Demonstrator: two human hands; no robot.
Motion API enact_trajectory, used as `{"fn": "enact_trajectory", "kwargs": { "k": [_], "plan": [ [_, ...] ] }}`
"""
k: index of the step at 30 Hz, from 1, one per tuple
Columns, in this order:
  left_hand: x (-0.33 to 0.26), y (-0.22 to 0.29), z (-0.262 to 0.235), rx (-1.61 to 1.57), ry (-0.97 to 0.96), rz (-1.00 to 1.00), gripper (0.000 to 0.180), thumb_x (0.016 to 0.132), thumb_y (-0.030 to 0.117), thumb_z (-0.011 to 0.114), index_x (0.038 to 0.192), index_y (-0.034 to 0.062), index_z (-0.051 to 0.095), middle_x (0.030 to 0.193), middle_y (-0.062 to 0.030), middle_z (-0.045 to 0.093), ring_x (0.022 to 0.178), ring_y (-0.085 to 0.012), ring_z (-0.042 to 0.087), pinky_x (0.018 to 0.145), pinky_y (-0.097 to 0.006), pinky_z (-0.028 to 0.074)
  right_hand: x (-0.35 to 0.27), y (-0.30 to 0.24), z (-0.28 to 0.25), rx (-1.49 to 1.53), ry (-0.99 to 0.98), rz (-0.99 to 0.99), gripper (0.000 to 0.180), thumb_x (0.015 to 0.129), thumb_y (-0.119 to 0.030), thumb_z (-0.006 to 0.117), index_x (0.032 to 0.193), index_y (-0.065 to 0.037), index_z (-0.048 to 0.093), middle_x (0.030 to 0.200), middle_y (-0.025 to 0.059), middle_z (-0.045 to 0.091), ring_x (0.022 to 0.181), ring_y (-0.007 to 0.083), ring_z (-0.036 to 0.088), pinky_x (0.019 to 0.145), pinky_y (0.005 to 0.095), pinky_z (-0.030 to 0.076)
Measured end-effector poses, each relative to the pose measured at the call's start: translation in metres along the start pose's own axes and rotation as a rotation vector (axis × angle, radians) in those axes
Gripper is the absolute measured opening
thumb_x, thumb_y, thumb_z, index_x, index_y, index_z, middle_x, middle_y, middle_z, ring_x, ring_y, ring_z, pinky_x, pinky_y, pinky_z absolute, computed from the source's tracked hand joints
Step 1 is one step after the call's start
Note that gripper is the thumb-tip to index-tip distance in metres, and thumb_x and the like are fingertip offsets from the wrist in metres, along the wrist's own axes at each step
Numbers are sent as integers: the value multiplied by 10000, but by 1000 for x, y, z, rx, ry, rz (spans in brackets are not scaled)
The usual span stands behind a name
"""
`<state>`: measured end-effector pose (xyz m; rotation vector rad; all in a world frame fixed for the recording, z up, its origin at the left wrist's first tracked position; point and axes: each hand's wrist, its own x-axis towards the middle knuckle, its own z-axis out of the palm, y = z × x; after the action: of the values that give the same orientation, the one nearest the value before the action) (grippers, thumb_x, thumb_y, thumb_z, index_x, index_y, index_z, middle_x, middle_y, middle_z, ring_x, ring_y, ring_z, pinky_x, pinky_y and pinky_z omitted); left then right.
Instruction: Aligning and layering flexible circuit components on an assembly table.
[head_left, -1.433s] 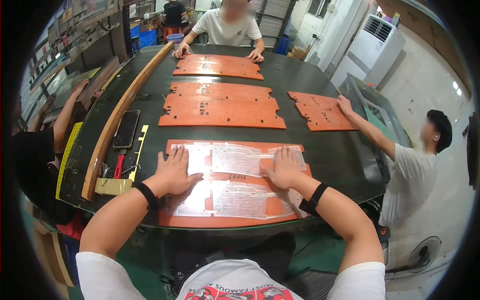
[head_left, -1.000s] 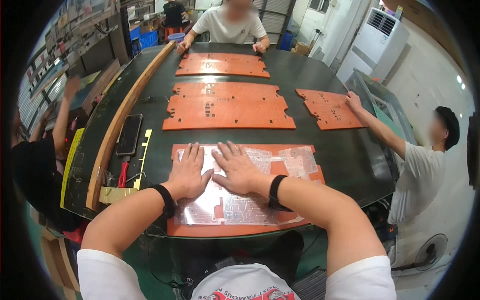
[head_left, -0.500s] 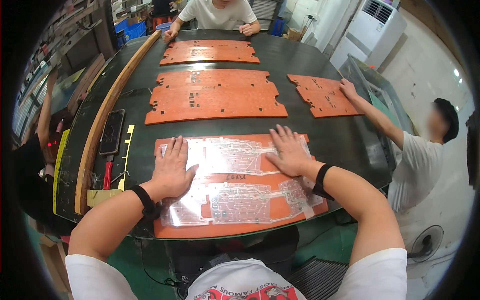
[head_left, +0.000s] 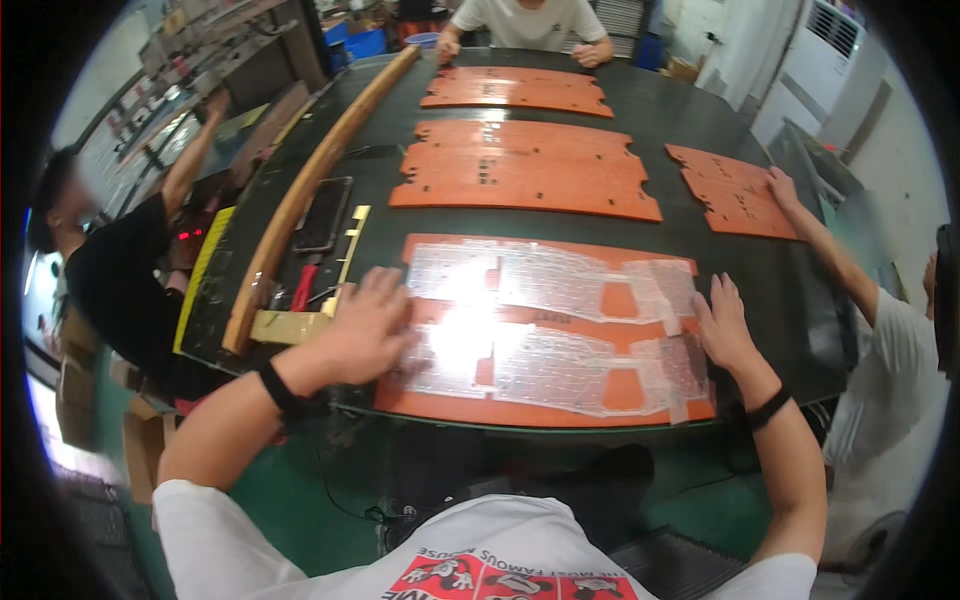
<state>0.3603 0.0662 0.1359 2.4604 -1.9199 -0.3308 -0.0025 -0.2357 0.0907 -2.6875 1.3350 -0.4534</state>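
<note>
Clear, glossy film sheets (head_left: 545, 320) cover an orange board (head_left: 560, 412) on a dark green table (head_left: 740, 265).

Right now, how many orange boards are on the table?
4. Nearest board under both hands, covered by clear sheets; middle board beyond it; far board by the person opposite; right board under a co-worker's hand. None seem hidden.

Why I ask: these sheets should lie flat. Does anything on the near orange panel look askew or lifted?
The clear film sheets look wrinkled at their right ends, near the right hand. The left hand lies flat on the left end. The orange panel itself lies square on the table.
</note>
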Motion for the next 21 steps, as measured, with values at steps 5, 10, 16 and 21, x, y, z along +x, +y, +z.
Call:
{"fn": "enact_trajectory", "kwargs": {
  "k": [5,10,16,21],
  "plan": [
    [15,98,38,-210,38,284,713,827,468,562,1316,-18,380,1419,-251,313,1348,-399,250,1061,-542,215,-35,-92,-2,92,-174,-420,650,867,-357,540,1340,48,351,1401,304,287,1313,452,255,1080,519,191],
    [9,106,65,-152,159,230,869,757,523,633,1340,-59,355,1397,-260,348,1336,-379,289,1054,-568,218,-62,-90,19,-26,-267,-459,751,849,-459,526,1385,19,307,1448,284,227,1349,447,192,1079,577,134],
    [-18,64,54,-4,165,52,903,736,452,644,1388,-56,282,1456,-246,262,1369,-367,228,1083,-536,160,-62,-48,15,-68,-204,-169,832,854,-529,486,1417,29,233,1464,284,192,1370,440,140,1090,564,106],
    [-28,51,51,107,191,-5,917,738,524,631,1367,-64,314,1426,-242,316,1343,-364,274,1063,-521,192,-61,-35,2,-4,-257,-78,843,862,-543,464,1412,50,225,1485,266,140,1383,425,94,1092,560,104]
  ]
}}
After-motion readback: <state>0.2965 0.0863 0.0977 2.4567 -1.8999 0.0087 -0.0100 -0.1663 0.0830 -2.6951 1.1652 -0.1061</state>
